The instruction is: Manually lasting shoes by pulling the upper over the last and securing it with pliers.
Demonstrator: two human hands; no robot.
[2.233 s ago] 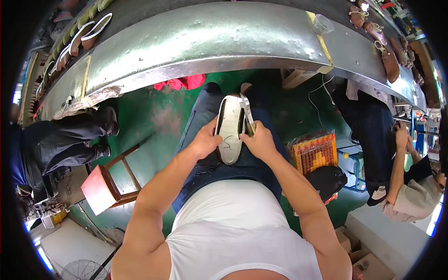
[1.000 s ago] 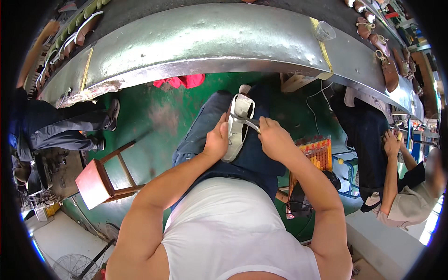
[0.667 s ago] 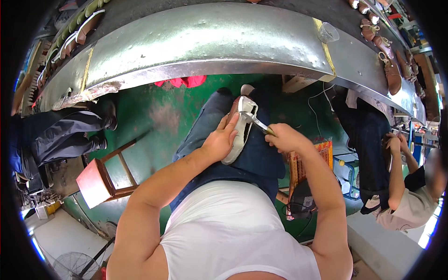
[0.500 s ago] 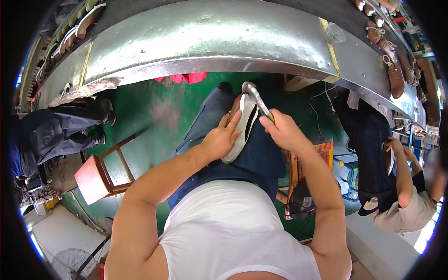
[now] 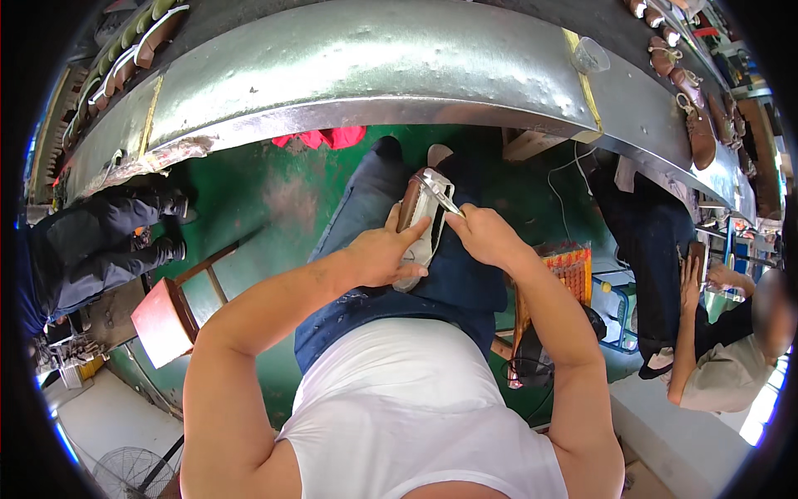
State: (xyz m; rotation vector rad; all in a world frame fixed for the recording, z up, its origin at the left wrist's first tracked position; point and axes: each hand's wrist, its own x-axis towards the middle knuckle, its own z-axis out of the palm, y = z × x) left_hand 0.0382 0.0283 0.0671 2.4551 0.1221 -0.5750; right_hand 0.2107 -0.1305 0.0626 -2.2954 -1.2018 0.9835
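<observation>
On my thighs rests a brown and white shoe (image 5: 422, 239), its pale underside up and toe pointing away from me. My left hand (image 5: 380, 254) grips its left side, with the thumb and a finger spread over the sole. My right hand (image 5: 490, 237) is closed around the handle of a silver metal tool (image 5: 438, 190) with a curved head. That head lies at the far end of the shoe; whether it is a hammer or pincers is not clear.
Ahead runs a long metal-topped bench (image 5: 366, 62), with brown shoes (image 5: 698, 137) at the right and more shoes (image 5: 137, 62) at the left. A red-seated stool (image 5: 162, 323) stands left. A co-worker (image 5: 723, 366) sits at the right; another person's dark-trousered legs (image 5: 108, 229) show at left.
The tool's head has swung down and closer to me over the shoe's far end. The shoe and my left hand have shifted slightly left. The co-worker's arms at the right have moved.
</observation>
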